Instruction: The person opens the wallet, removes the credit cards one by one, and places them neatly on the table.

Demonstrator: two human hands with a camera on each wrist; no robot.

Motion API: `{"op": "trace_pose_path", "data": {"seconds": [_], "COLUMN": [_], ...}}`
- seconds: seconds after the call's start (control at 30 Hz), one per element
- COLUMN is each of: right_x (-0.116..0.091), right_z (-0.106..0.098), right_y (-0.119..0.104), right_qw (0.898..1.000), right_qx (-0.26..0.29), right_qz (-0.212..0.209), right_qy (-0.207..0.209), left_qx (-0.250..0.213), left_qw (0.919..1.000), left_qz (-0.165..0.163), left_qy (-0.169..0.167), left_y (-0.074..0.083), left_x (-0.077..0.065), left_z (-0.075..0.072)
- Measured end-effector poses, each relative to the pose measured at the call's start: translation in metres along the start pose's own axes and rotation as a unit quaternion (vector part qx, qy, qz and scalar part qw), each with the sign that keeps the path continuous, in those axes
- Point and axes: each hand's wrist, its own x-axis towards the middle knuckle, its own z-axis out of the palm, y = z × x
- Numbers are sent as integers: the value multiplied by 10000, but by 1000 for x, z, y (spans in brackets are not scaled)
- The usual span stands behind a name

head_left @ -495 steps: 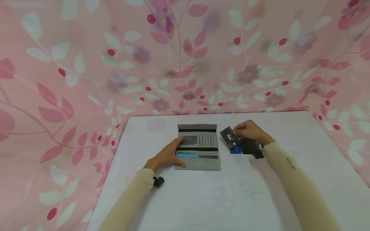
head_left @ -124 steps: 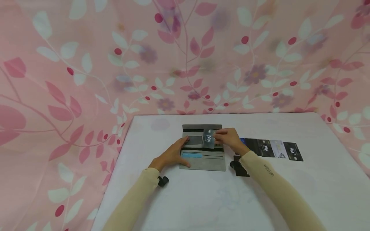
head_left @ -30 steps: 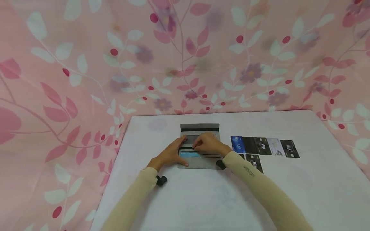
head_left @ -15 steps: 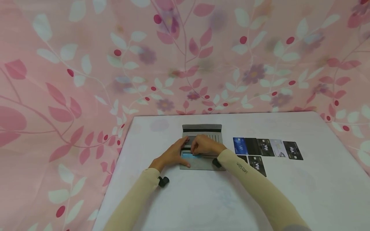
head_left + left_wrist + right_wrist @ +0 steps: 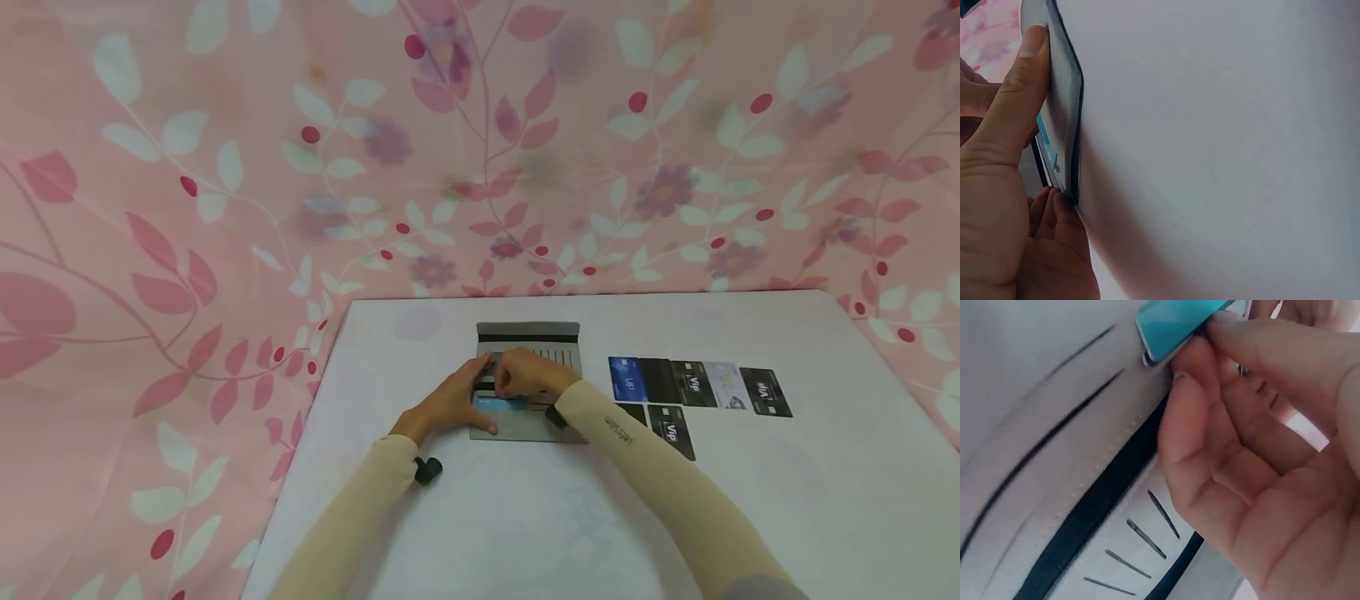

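Observation:
An opened grey wallet (image 5: 517, 428) lies on the white table, its card slots facing up. My left hand (image 5: 444, 406) holds its left side, with the thumb on the near flap (image 5: 1063, 94) in the left wrist view. A light-blue card (image 5: 1172, 328) sits in a slot of the wallet's near half, its blue face showing. In the head view my right hand (image 5: 528, 372) is over the wallet's middle. The right wrist view has its thumb and curled index finger pinching the edge of this card. Bare slots (image 5: 1129, 544) run beside it.
Right of the wallet several cards lie flat on the table: a blue card (image 5: 627, 379), a plain black card (image 5: 659, 382), black VIP cards (image 5: 690, 383) and a silver card (image 5: 725, 386). A second, nearer row is partly hidden by the right sleeve. Pink floral cloth (image 5: 480, 167) hangs behind.
Earlier, the right hand drew out dark cards, which now lie spread in two rows to the right. Over the last second it has shifted slightly left and nearer, onto the light-blue card.

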Motion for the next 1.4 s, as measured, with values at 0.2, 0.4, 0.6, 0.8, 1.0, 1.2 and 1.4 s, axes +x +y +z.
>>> {"op": "trace_pose_path", "data": {"seconds": [0.2, 0.4, 0.6, 0.8, 1.0, 1.2, 1.4], "right_x": [3, 5, 7, 7, 9, 11, 12], "right_z": [1, 1, -1, -3, -3, -7, -7], "right_y": [-1, -3, -8, -9, -6, 1, 9], "right_qw": [9992, 9972, 9958, 9962, 9976, 9984, 9969], "right_qx": [129, -199, -324, -371, -404, -280, 329], "right_qz": [245, 436, 438, 260, 134, 220, 114], "right_qy": [-271, -567, -737, -747, -545, -442, -704], "left_qx": [-3, 42, 91, 25, 125, 160, 249], "left_qw": [10000, 10000, 9999, 10000, 9999, 9998, 9997], "left_qz": [11, 32, 105, 65, -36, -111, -71], "left_qy": [-12, 23, 79, 40, 11, -34, -10], "left_y": [-1, -3, -5, -5, -5, -4, -4], "left_x": [-1, 0, 1, 2, 2, 3, 2], "left_z": [0, 1, 2, 2, 2, 3, 3]}}
